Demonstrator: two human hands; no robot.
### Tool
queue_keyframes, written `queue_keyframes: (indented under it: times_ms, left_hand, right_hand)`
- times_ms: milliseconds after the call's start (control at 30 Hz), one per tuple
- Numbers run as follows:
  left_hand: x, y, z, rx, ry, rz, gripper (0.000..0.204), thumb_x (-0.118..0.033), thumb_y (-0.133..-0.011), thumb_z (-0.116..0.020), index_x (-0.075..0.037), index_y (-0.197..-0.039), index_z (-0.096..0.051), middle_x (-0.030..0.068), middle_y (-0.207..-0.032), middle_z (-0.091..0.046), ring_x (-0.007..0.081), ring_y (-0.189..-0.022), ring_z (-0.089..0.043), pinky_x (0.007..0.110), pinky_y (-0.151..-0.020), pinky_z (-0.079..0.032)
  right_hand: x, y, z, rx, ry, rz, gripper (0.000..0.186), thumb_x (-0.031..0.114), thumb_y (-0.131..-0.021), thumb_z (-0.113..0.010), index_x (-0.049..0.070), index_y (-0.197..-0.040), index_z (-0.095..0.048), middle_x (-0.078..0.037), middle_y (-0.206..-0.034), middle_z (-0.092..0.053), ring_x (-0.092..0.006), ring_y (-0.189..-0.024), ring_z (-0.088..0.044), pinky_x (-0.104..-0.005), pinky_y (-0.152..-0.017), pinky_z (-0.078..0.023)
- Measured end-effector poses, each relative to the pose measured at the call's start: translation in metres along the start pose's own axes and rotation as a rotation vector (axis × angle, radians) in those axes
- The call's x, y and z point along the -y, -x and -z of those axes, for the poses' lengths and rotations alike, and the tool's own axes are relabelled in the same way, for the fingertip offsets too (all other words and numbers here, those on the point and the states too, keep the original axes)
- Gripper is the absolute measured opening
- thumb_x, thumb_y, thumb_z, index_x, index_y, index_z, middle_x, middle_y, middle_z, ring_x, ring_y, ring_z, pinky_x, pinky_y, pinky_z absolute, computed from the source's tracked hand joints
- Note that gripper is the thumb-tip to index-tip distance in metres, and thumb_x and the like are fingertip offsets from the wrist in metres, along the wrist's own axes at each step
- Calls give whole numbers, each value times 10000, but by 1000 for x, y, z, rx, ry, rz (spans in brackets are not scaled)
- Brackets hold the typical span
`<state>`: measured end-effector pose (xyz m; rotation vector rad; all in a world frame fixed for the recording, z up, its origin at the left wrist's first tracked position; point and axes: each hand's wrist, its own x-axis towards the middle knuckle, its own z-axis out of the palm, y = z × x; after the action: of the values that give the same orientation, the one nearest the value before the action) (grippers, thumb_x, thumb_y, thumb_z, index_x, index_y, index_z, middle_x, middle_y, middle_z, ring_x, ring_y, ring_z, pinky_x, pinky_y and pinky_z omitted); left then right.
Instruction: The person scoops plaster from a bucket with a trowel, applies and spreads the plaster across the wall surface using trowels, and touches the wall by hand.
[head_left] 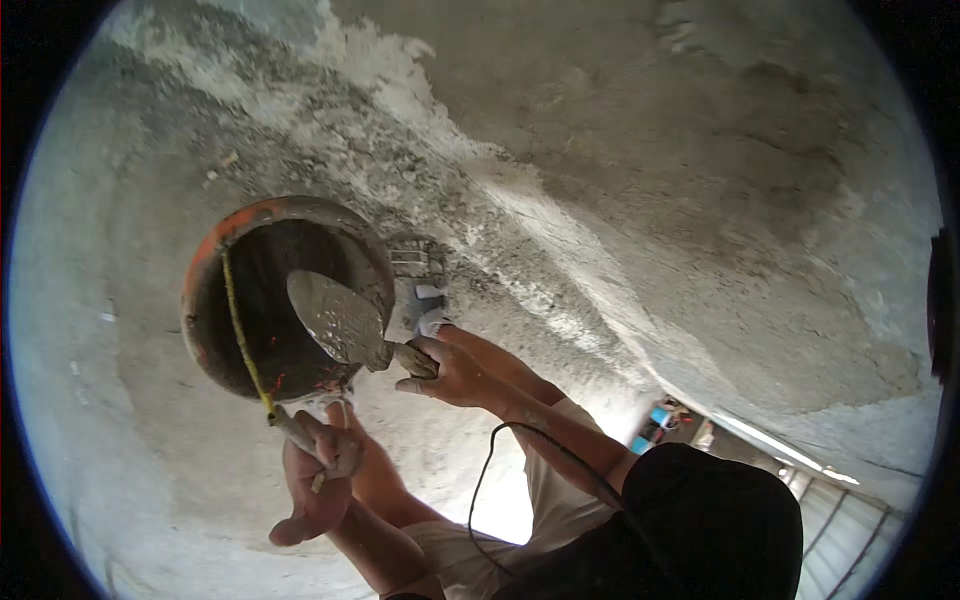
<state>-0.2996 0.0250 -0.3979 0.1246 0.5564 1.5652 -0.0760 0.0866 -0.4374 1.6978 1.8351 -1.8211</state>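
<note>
My left hand (318,465) is closed around a pale stick-like grip, its thumb pointing out to the side. A yellow rope (240,325) runs from that grip across the mouth of an orange, mortar-caked bucket (300,208) to its far rim. In my right hand (455,372) is the handle of a trowel (340,318). Wet grey mortar coats the visible face of its blade, which is over the bucket's opening. The bucket's inside is dark, and how much it holds I cannot tell.
A rough plastered wall (680,170) fills the upper right, with crumbled mortar (400,140) along its foot. My legs and feet are just below the bucket. A black cable (490,440) loops near my right forearm. Colourful items (655,425) lie farther off at right.
</note>
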Motion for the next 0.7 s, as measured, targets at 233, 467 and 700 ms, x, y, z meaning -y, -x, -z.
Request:
queue_keyframes:
  times_ms: [233,467,700]
  left_hand:
    - [20,-4,26,-71,69,109,963,-892,-557,-559,-34,-935,-337,-46,-600,-317,65,-464,-227,252,-641,-387]
    - [33,-11,25,-93,213,13,945,-881,-496,-613,-58,-878,-350,-73,-555,-305,25,-396,-200,214,-390,-127]
    - [12,29,45,-177,178,-224,891,-841,-583,-611,-61,-931,-358,3,-764,-391,100,-633,-332,262,-529,-266]
  right_hand:
    - [-48,-17,3,-54,88,-30,460,310,-770,-750,0,-1056,-569,-105,-743,-534,-192,-661,-486,-338,-610,-421]
    - [-71,-21,13,-47,245,66,402,254,-797,-716,-10,-1065,-572,-65,-772,-579,-175,-637,-540,-318,-576,-446]
    - [-34,-14,-8,100,-686,-471,293,200,-885,-590,-10,-1090,-589,18,-698,-503,-37,-537,-409,-226,-467,-340]
